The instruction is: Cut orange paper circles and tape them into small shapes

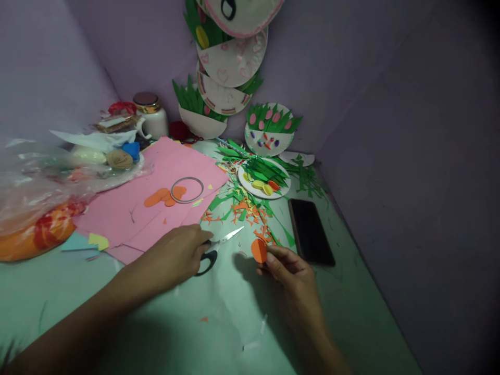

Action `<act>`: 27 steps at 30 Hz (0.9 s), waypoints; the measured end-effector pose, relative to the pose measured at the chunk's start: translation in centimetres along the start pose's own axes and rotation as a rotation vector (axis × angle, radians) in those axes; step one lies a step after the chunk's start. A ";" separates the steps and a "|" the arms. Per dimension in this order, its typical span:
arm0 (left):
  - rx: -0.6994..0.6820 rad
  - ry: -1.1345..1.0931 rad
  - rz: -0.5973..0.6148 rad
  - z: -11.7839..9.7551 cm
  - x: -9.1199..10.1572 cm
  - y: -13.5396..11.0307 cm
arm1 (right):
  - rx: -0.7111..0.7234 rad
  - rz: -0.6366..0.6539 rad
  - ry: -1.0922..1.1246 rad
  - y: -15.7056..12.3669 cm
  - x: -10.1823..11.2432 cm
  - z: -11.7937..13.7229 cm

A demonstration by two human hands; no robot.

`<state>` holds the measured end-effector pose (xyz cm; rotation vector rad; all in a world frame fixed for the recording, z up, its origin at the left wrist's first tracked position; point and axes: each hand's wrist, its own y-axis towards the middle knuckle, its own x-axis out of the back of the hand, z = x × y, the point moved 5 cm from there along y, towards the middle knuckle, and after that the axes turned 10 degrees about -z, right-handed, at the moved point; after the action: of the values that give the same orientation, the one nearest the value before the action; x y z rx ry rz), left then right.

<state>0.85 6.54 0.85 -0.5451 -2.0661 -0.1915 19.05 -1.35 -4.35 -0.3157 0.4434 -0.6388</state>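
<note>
A person's left hand (pixel 177 255) rests closed over the black handles of a pair of steel-bladed scissors (pixel 219 247) lying on the pale green table (pixel 219 323), blades pointing away toward the right hand. The right hand (pixel 291 271) pinches 1 small orange paper oval (pixel 258 250) upright between thumb and fingertips, just beyond the scissor tips.

Judging by what lies about, the cutting looks well advanced: 3 or so finished orange paper ovals (pixel 164 197) sit overlapped on the pink paper sheets (pixel 133 213) beyond the left hand, touching 1 thin metal ring (pixel 187 189). A litter of orange and green paper scraps (pixel 242 205) spreads ahead of both hands. The oval in hand has not yet joined any plate.

Farther beyond the right hand, 1 white paper plate (pixel 255 190) holds green paper strips and yellow and orange petals. About 5 decorated paper plates (pixel 232 62) with green paper leaves hang or lean on the lilac wall, and 1 more with pink buds (pixel 269 133) stands beside them. 1 black smartphone (pixel 311 232) lies face up just outside the right hand. Outside the left hand are clear plastic bags (pixel 39 182) of craft supplies and 1 white jar with a gold lid (pixel 150 114).
</note>
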 end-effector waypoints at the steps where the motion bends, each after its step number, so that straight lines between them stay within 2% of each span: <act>1: 0.025 -0.071 -0.045 -0.4 0.0 0.0 | 0.011 0.000 -0.003 -0.1 -0.1 0.0; 2: 0.058 -0.168 -0.073 -0.8 -0.2 0.0 | 0.021 -0.001 -0.004 -0.2 -0.1 0.0; 5: 0.256 -0.591 0.018 -1.9 -2.2 -0.4 | 0.048 0.010 -0.014 -0.7 -0.5 -0.1; 8: 0.354 -0.797 0.010 -2.6 -3.4 -0.6 | 0.074 0.038 -0.037 -1.0 -0.9 -0.3; 12: 0.394 -0.866 0.057 -2.6 -4.2 -0.5 | 0.042 0.115 -0.016 -1.4 -1.4 -0.5; 17: 0.425 -0.995 0.086 -2.1 -4.8 -0.2 | -0.101 0.210 0.032 -1.6 -1.9 -0.8; 22: 0.443 -1.045 0.076 -1.7 -5.1 -0.1 | -0.155 0.174 0.071 -1.4 -1.9 -0.7; 27: 0.432 -1.009 0.090 -2.0 -5.3 -0.3 | -0.106 0.190 0.036 -1.4 -2.1 -0.7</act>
<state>4.62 4.00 -2.55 -0.5060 -2.9114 0.7127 16.49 -1.24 -3.78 -0.3585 0.5360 -0.4365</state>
